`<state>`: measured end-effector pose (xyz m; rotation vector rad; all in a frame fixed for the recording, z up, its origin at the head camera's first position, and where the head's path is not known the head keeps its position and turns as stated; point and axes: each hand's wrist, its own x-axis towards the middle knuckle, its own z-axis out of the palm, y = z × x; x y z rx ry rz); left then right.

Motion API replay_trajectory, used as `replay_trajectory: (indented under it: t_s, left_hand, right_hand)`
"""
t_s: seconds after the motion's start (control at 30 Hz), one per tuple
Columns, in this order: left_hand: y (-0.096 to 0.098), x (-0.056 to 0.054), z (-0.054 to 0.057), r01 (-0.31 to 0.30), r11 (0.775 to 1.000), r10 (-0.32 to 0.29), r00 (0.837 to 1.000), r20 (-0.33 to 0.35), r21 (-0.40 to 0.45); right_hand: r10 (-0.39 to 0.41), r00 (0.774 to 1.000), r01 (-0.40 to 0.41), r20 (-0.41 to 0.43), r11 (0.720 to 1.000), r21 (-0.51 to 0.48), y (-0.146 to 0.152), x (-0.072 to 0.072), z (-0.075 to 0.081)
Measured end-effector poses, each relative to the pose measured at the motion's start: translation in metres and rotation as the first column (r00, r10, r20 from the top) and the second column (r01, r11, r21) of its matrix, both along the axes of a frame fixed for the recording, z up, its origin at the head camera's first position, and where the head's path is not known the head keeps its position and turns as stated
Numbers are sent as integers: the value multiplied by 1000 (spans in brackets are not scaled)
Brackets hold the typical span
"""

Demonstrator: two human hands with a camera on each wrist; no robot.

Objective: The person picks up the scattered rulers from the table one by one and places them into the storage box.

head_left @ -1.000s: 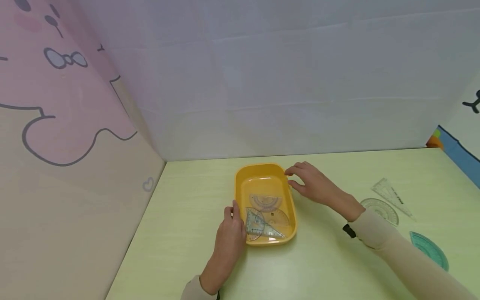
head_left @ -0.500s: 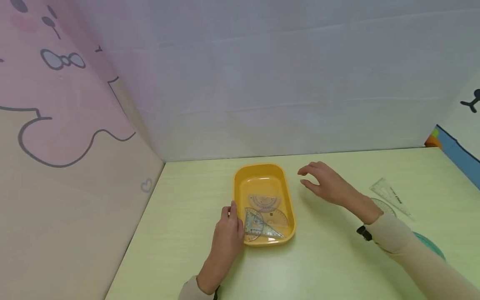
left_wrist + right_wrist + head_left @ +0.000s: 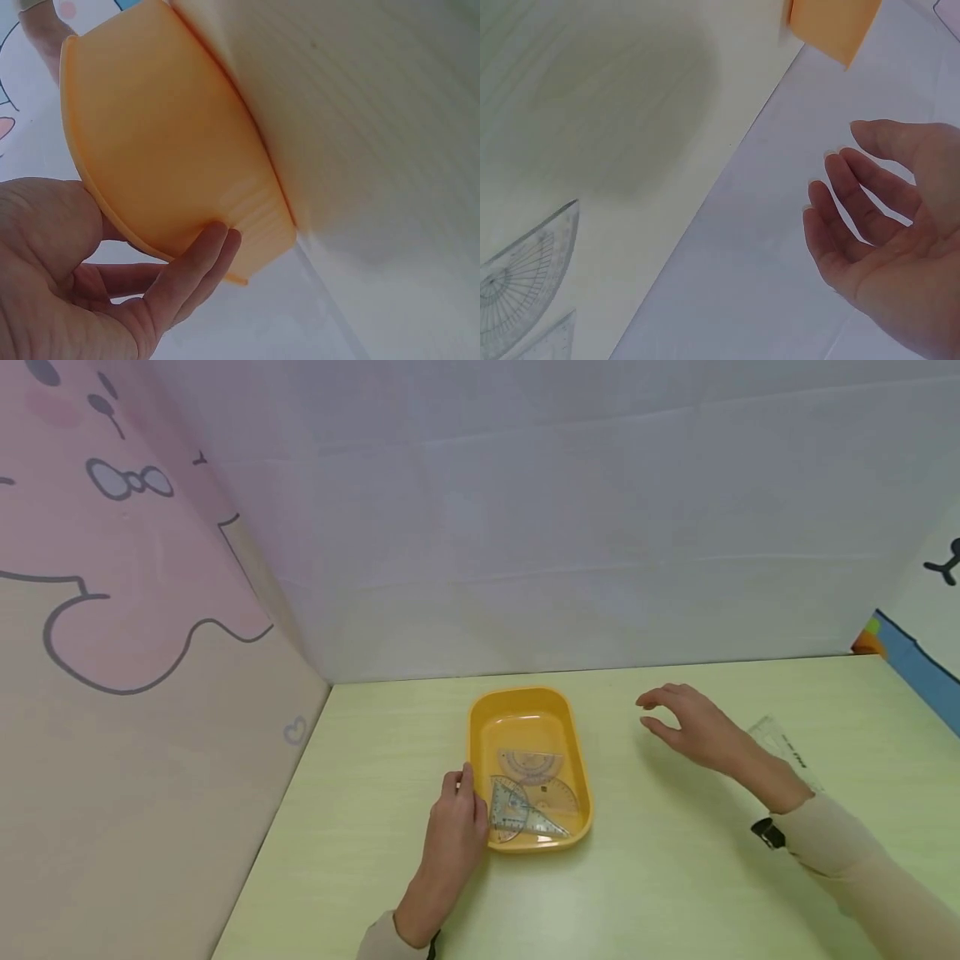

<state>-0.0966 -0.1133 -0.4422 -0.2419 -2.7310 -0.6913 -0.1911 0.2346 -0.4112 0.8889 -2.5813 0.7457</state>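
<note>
My left hand [image 3: 453, 827] holds the yellow tray [image 3: 521, 700] by its left rim; in the left wrist view its fingers [image 3: 191, 274] bear on the tray's outer wall [image 3: 165, 127]. Inside lie several clear plastic drawing tools, overlapping in the near half: a protractor [image 3: 528, 766], another protractor [image 3: 561, 795] and a bluish set square [image 3: 506, 810] among them. My right hand [image 3: 693, 727] hovers over the table right of the tray, fingers loosely bent, holding nothing. Beyond its wrist a clear set square [image 3: 768, 731] lies partly covered by the forearm.
The right wrist view shows a clear protractor [image 3: 529, 281] on the table, with a corner of the set square [image 3: 551, 345] beside it. A pale wall sheet [image 3: 487, 527] rises at the table's [image 3: 360, 777] back edge, and a printed side panel [image 3: 150, 777] stands at the left.
My right hand has left the tray's right rim and moved rightward. Its forearm now covers the clear and green protractors in the head view. The left hand and tray stay put.
</note>
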Motion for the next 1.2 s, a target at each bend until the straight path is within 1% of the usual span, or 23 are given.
replay_trajectory:
  t_s: [0.33, 0.5, 0.73, 0.93, 1.07, 1.2]
  left_hand:
    - [0, 0, -2, -24, 1000, 24, 999, 22, -2]
    - [0, 1, -3, -25, 1000, 25, 1000, 11, -14]
    - [1, 2, -2, -22, 999, 23, 999, 26, -24]
    - [1, 3, -2, -26, 999, 27, 999, 36, -29]
    - [1, 3, -2, -24, 999, 25, 999, 28, -34]
    - [1, 2, -2, -20, 999, 20, 1000, 10, -36]
  right_hand:
    - [-36, 999, 36, -35, 999, -4, 25, 2, -10]
    - [-59, 997, 59, -41, 998, -7, 35, 4, -14]
    - [-107, 994, 107, 15, 994, 16, 50, 9, -20]
    - [-136, 990, 135, 37, 990, 31, 60, 13, -25]
    - [-152, 987, 150, 49, 988, 37, 67, 14, -28]
    - [-168, 982, 165, 90, 986, 36, 73, 15, -31]
